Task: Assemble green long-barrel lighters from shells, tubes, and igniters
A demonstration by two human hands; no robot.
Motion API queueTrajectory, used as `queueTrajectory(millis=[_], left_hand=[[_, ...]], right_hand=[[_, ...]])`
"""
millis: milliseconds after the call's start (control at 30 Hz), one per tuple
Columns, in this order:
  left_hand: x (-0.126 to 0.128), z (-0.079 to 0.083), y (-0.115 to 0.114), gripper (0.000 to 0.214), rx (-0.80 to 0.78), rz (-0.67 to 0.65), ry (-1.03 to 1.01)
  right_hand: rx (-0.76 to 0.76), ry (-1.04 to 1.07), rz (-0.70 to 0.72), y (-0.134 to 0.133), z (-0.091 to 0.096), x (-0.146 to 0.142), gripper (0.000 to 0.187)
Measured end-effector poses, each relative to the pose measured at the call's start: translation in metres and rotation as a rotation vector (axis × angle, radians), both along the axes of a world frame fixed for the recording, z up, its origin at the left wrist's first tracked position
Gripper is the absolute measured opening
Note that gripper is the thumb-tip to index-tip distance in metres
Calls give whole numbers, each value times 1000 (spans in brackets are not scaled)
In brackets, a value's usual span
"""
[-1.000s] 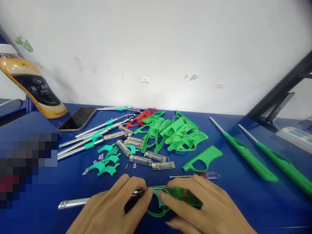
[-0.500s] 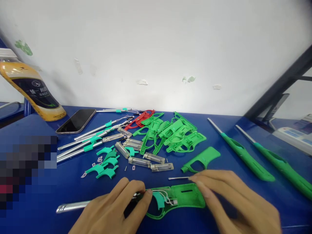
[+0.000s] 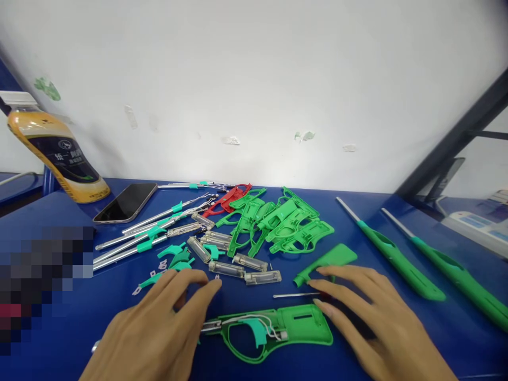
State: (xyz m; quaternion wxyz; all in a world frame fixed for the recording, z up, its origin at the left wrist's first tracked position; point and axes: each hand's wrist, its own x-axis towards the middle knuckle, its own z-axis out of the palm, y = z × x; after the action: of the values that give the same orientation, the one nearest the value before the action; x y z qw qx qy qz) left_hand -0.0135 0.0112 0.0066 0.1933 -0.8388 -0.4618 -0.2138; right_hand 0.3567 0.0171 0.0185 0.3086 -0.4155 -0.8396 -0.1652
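White wall (image 3: 246, 69) and blue table (image 3: 472, 338), with an open green handle shell (image 3: 304, 329) between two hands

The wall bore pale scraps (image 3: 231, 141); the table met it beyond both hands. To the far left of the left hand (image 3: 153, 323), a yellow bottle (image 3: 63, 148) stood near a dark phone (image 3: 126, 203). Closer in, past that hand's fingers, lay metal tubes (image 3: 133, 248) and teal triggers (image 3: 180, 259).

The left hand's thumb and forefinger were parted above the shell's own metal tube (image 3: 211, 326); whether they touched it could not be told. The shell lay inside up, its long axis running left to right, the tube pointing left beneath that hand and the broad butt toward the right hand (image 3: 373, 312).

Beyond the gap between the hands were clear cylinders (image 3: 227, 269), a red shell (image 3: 228, 200) and a pile of green shells (image 3: 283, 219). The right hand was spread, fingertips over the hidden handle of a screwdriver (image 3: 291, 295), contact unclear. Just past them lay another green piece (image 3: 337, 256); farther right, two green lighters (image 3: 400, 259) slanted, slim tips pointing up-left toward the wall.
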Motion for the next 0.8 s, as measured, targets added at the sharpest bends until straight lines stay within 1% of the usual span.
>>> queueTrajectory(millis=[100,167,200,267,333,467,567,633,733,800], left_hand=[[2,9,8,44,31,39,-13],[6,16,14,54,58,48,-43],[7,19,17,59,44,40,-66],[7,23,23,63,-43,15,-136],[5,23,30,61,-144,2,-199],[1,22,41,46,-258,15,-200],[5,22,46,31,-341,58,-157],[9,23,47,26,-399,91,-119],[13,24,48,29,-468,137,-65],[14,24,48,34,-498,159,-41]], right_hand=[[14,-20,24,1,1,0,26],[22,-26,44,2,4,-3,26],[27,-28,54,3,6,-5,26],[28,-35,65,5,12,-13,27],[24,-50,62,8,19,-24,30],[43,-107,57,16,27,-49,36],[67,-129,79,22,24,-65,33],[75,-137,79,25,21,-73,30],[68,-154,83,27,16,-77,31],[29,-163,81,27,15,-77,29]])
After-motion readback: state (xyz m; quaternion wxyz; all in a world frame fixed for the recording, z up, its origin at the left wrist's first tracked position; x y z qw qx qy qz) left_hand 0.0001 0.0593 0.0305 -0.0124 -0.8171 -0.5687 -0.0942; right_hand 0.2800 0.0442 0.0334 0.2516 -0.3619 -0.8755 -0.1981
